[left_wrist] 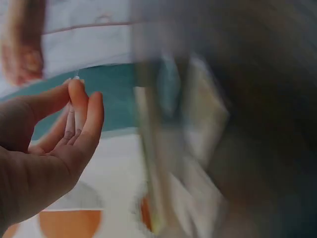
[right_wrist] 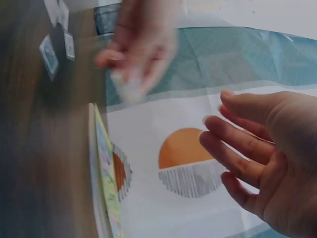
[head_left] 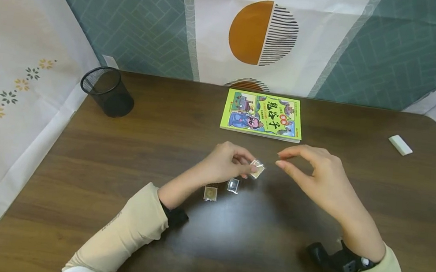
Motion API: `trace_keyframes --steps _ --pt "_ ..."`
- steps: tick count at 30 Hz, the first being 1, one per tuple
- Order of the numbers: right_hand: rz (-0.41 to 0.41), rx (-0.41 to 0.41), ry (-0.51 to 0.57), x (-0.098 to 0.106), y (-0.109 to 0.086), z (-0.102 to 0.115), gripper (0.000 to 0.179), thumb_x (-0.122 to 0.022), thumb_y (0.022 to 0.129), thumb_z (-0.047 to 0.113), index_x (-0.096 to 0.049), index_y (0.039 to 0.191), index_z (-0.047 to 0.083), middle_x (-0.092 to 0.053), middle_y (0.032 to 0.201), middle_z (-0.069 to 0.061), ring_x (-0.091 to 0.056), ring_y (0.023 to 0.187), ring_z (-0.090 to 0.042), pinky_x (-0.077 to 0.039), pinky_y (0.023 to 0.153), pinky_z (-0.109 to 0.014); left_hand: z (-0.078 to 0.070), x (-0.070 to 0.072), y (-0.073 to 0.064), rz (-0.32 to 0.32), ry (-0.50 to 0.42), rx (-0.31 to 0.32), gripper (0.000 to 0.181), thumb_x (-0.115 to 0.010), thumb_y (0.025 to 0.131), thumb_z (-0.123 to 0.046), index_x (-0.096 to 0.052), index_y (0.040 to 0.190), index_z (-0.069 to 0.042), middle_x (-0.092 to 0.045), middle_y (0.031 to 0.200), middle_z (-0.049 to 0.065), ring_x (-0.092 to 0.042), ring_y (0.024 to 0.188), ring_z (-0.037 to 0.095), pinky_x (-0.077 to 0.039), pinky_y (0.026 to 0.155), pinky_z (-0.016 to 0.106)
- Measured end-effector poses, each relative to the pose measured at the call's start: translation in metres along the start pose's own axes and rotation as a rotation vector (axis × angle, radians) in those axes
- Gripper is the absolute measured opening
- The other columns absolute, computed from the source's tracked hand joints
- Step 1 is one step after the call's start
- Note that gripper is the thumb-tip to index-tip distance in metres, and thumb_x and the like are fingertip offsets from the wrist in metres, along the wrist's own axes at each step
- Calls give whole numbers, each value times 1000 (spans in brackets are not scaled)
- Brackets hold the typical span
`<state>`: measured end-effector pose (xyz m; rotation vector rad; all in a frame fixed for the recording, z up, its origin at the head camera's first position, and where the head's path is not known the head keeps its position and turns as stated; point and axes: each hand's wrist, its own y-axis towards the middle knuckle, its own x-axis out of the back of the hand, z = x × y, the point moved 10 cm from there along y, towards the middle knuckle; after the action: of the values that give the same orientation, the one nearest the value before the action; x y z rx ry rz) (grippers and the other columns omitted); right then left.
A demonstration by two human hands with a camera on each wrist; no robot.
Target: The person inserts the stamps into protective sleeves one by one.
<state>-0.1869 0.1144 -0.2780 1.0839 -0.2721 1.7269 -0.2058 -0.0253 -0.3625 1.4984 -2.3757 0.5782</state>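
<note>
My left hand [head_left: 223, 163] pinches a small square clear plastic case [head_left: 257, 170] between thumb and fingers, above the table. The case looks pale inside, and a blur covers it in the right wrist view. Facing it from the right is my right hand [head_left: 323, 180], thumb and forefinger apart; between them I see nothing held, and in the right wrist view its fingers [right_wrist: 242, 141] are loosely bent. Below the left hand, one square case [head_left: 210, 193] with a brownish round shape in it lies on the table. Beside that lies another clear case [head_left: 233, 185].
A green-edged picture book [head_left: 261, 116] lies flat at the table's back. To the far left a black mesh pen holder [head_left: 108, 93] stands. A white block [head_left: 400, 145] lies at the right on the brown wooden table [head_left: 153, 147]. Patterned cloth [head_left: 141, 26] hangs behind.
</note>
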Motion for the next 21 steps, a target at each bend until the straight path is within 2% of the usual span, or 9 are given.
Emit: trace_keyframes --steps 5,9,14,18,21 --pt "41 50 19 0 3 4 18 -73 81 13 -69 97 18 -68 92 8 -59 94 -17 -39 85 -41 44 19 11 -43 48 155 18 -70 85 -14 -64 92 1 -69 75 8 -67 63 21 -52 55 27" --pt "49 132 9 2 6 11 18 -74 79 9 -70 95 16 -69 91 8 -61 93 -15 -39 86 -39 61 33 13 -82 120 220 18 -69 85 -15 -61 87 0 -66 68 8 -64 57 19 -49 55 25" --pt "41 159 8 6 8 15 18 -74 79 8 -70 95 16 -69 92 8 -61 92 -13 -41 85 -36 66 33 10 -59 292 249 22 -69 85 -20 -59 72 -5 -59 55 5 -61 47 16 -40 46 21" --pt "60 162 10 3 6 13 19 -74 79 8 -70 95 16 -69 92 9 -61 91 -12 -42 82 -33 62 27 9 -51 385 247 26 -66 87 -17 -53 68 -6 -56 55 5 -56 38 13 -35 37 19" --pt "75 164 7 -1 4 7 20 -74 79 6 -70 97 15 -69 93 7 -62 92 -14 -43 82 -34 54 23 11 -48 440 214 26 -63 87 -14 -51 65 -6 -54 53 4 -52 35 10 -34 36 18"
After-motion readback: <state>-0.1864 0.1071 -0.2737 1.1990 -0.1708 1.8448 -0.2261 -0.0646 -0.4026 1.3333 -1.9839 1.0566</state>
